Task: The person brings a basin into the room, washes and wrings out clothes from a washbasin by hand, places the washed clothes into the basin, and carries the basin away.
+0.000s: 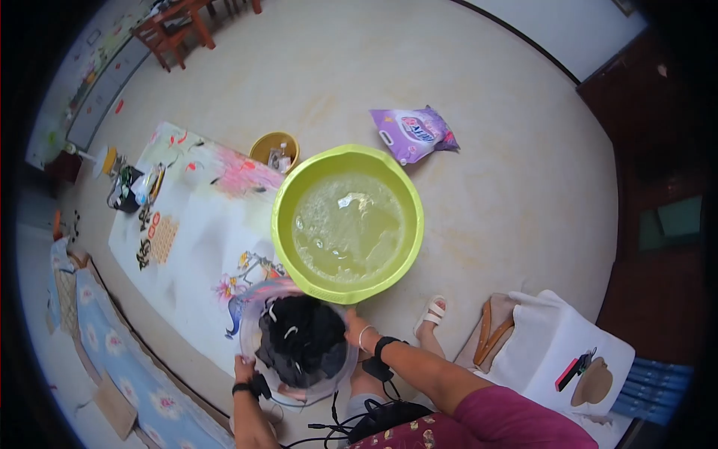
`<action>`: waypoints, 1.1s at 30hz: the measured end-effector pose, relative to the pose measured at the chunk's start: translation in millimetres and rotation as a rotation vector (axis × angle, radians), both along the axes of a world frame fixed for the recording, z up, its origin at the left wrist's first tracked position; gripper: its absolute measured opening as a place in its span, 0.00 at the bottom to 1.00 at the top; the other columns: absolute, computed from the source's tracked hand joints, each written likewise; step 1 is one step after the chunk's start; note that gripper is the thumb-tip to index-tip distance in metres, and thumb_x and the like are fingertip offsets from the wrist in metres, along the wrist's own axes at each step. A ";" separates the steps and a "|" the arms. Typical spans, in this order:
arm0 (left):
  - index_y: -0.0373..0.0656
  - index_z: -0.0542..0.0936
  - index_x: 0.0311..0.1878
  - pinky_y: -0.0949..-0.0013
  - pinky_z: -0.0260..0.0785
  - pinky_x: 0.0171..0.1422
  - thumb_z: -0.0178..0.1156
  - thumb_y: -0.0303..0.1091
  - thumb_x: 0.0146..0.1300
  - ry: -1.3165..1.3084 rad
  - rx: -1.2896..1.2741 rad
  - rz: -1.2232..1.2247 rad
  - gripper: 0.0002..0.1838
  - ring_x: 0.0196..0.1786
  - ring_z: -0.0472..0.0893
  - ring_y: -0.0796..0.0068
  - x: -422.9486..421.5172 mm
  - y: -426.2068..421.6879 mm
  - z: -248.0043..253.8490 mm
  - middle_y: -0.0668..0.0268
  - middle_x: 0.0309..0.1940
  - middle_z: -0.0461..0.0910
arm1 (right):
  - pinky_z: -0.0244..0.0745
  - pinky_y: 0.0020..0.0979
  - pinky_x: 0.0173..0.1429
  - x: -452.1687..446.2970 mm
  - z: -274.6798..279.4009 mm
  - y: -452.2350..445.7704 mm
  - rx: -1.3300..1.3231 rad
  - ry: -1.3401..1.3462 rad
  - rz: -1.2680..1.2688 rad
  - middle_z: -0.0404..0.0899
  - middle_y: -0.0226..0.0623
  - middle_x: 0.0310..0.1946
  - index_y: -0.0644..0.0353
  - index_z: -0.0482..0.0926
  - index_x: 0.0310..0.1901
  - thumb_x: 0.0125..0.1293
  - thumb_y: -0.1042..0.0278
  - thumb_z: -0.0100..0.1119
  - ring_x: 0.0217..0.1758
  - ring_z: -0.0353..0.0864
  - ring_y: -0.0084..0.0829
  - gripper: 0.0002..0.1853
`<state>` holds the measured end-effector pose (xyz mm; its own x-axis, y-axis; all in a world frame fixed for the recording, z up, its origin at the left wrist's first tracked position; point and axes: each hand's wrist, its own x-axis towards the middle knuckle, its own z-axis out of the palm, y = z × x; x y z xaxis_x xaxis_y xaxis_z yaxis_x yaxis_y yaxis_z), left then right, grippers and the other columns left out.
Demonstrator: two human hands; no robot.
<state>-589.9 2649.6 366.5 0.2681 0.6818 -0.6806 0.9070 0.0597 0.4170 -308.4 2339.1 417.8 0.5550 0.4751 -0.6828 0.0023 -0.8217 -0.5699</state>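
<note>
A clear plastic tub [253,323] full of black cloth [303,340] is between my two hands. My left hand [244,369] has its fingers closed on the tub's left rim. On the opposite side, my right hand [357,329] is closed on the rim near the green basin. That large yellow-green basin [413,251] stands just beyond the tub and holds cloudy, foamy water [348,228]. A purple bag [416,135] lies on the floor past the basin.
A small yellow bowl [259,148] with bottles in it sits behind the basin. To the left are a low painted table [194,247] and a flowered sofa [127,359]. A white-covered seat [561,344] is at the right. Cables hang near my lap.
</note>
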 end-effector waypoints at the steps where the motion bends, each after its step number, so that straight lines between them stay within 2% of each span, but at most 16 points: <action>1: 0.44 0.64 0.43 0.63 0.73 0.26 0.64 0.30 0.51 -0.004 -0.011 -0.028 0.20 0.30 0.75 0.69 -31.4 -0.2 -11.6 0.59 0.30 0.72 | 0.70 0.45 0.53 0.3 12.7 1.9 -0.008 0.057 0.105 0.76 0.63 0.40 0.72 0.58 0.53 0.53 0.72 0.54 0.48 0.75 0.56 0.27; 3: 0.43 0.65 0.38 0.62 0.76 0.28 0.58 0.29 0.57 -0.102 0.012 -0.040 0.11 0.29 0.75 0.72 -86.4 -8.8 -12.2 0.62 0.28 0.73 | 0.71 0.45 0.51 -4.9 24.0 7.5 0.025 0.108 0.218 0.76 0.63 0.39 0.73 0.59 0.52 0.52 0.73 0.52 0.47 0.76 0.56 0.26; 4: 0.43 0.64 0.39 0.60 0.76 0.28 0.57 0.28 0.57 -0.182 -0.149 0.243 0.11 0.27 0.73 0.71 -89.1 -25.9 20.7 0.61 0.27 0.71 | 0.71 0.45 0.50 -12.2 24.6 10.2 0.071 0.101 0.231 0.76 0.63 0.39 0.74 0.60 0.52 0.52 0.72 0.52 0.47 0.76 0.55 0.25; 8: 0.45 0.65 0.34 0.62 0.68 0.23 0.58 0.32 0.55 -0.067 -0.045 0.454 0.10 0.22 0.67 0.74 -116.9 -53.7 100.9 0.66 0.23 0.68 | 0.71 0.45 0.51 -12.1 79.9 24.0 0.174 0.157 0.359 0.76 0.63 0.40 0.74 0.61 0.53 0.53 0.70 0.51 0.46 0.77 0.55 0.25; 10: 0.45 0.65 0.28 0.69 0.63 0.23 0.61 0.36 0.55 -0.077 0.337 0.150 0.13 0.21 0.67 0.74 -155.1 -25.5 105.1 0.69 0.22 0.67 | 0.71 0.44 0.50 -9.7 96.3 28.0 0.263 0.156 0.398 0.76 0.62 0.40 0.74 0.64 0.50 0.53 0.68 0.53 0.46 0.77 0.54 0.24; 11: 0.43 0.70 0.30 0.76 0.60 0.24 0.62 0.38 0.55 -0.137 0.412 0.249 0.12 0.20 0.66 0.77 -156.0 -25.2 121.7 0.71 0.21 0.67 | 0.71 0.44 0.49 -5.8 104.2 28.4 0.304 0.183 0.396 0.77 0.60 0.38 0.72 0.64 0.48 0.54 0.65 0.54 0.44 0.77 0.54 0.23; 12: 0.39 0.71 0.37 0.69 0.63 0.31 0.55 0.40 0.60 -0.059 0.409 0.213 0.12 0.26 0.69 0.71 -149.8 -37.8 148.9 0.63 0.28 0.70 | 0.71 0.44 0.48 -0.1 112.6 27.0 0.342 0.207 0.393 0.77 0.58 0.37 0.70 0.65 0.47 0.55 0.62 0.55 0.43 0.77 0.53 0.23; 14: 0.32 0.74 0.51 0.56 0.68 0.46 0.42 0.43 0.68 0.096 0.400 0.133 0.23 0.39 0.75 0.58 -33.9 -110.1 290.4 0.46 0.42 0.75 | 0.71 0.43 0.43 15.0 124.2 18.8 0.566 0.097 0.374 0.77 0.55 0.31 0.68 0.66 0.45 0.55 0.61 0.56 0.37 0.78 0.52 0.22; 16: 0.35 0.75 0.48 0.59 0.68 0.42 0.48 0.42 0.66 -0.098 0.556 0.050 0.19 0.35 0.73 0.63 -41.9 -100.8 296.9 0.49 0.39 0.76 | 0.70 0.41 0.38 49.8 162.7 -0.2 0.641 0.112 0.340 0.75 0.49 0.27 0.67 0.65 0.45 0.56 0.61 0.56 0.31 0.77 0.47 0.20; 17: 0.37 0.74 0.49 0.62 0.67 0.41 0.51 0.45 0.64 -0.162 0.347 0.451 0.20 0.39 0.73 0.65 -27.3 -91.9 305.5 0.53 0.41 0.75 | 0.70 0.39 0.36 69.3 180.8 -12.2 0.690 0.176 0.314 0.75 0.47 0.26 0.66 0.65 0.45 0.57 0.62 0.55 0.29 0.77 0.43 0.20; 21: 0.37 0.72 0.51 0.66 0.64 0.49 0.53 0.48 0.64 -0.667 0.302 0.388 0.23 0.43 0.73 0.71 111.9 -177.7 400.7 0.58 0.41 0.76 | 0.69 0.32 0.27 156.3 234.7 -80.8 0.903 0.205 0.182 0.73 0.39 0.21 0.67 0.63 0.47 0.59 0.64 0.56 0.22 0.76 0.30 0.20; 25: 0.34 0.71 0.51 0.65 0.63 0.51 0.55 0.49 0.63 -0.709 0.258 0.241 0.25 0.49 0.71 0.73 227.4 -206.4 415.5 0.58 0.45 0.75 | 0.68 0.28 0.25 243.5 282.0 -185.8 1.066 0.084 0.023 0.72 0.34 0.20 0.67 0.62 0.50 0.59 0.63 0.58 0.19 0.74 0.26 0.23; 27: 0.43 0.74 0.39 0.79 0.58 0.24 0.59 0.40 0.59 -1.193 0.042 0.202 0.12 0.21 0.66 0.82 303.1 -246.0 429.9 0.73 0.23 0.68 | 0.68 0.26 0.24 277.3 302.7 -246.0 1.118 -0.004 -0.077 0.72 0.32 0.21 0.67 0.62 0.52 0.60 0.63 0.59 0.19 0.73 0.23 0.24; 28: 0.41 0.74 0.49 0.82 0.58 0.26 0.54 0.34 0.64 -1.174 -0.148 -0.020 0.12 0.24 0.66 0.85 327.7 -251.4 437.4 0.73 0.28 0.70 | 0.67 0.25 0.24 290.0 311.3 -276.6 1.133 -0.068 -0.121 0.71 0.31 0.21 0.67 0.62 0.52 0.60 0.63 0.59 0.20 0.73 0.22 0.24; 30: 0.42 0.71 0.43 0.81 0.65 0.24 0.53 0.34 0.64 -1.194 0.180 -0.181 0.08 0.22 0.68 0.84 398.2 -273.2 417.2 0.70 0.25 0.69 | 0.67 0.22 0.24 311.7 315.8 -332.8 1.184 -0.188 -0.267 0.71 0.28 0.22 0.65 0.64 0.52 0.60 0.64 0.61 0.22 0.71 0.17 0.23; 33: 0.39 0.74 0.46 0.83 0.57 0.23 0.51 0.35 0.66 -1.175 -0.062 -0.432 0.11 0.20 0.66 0.87 484.8 -343.1 446.1 0.76 0.20 0.68 | 0.68 0.20 0.27 330.6 329.8 -419.7 1.126 -0.364 -0.463 0.72 0.26 0.24 0.65 0.67 0.51 0.60 0.66 0.62 0.26 0.71 0.15 0.21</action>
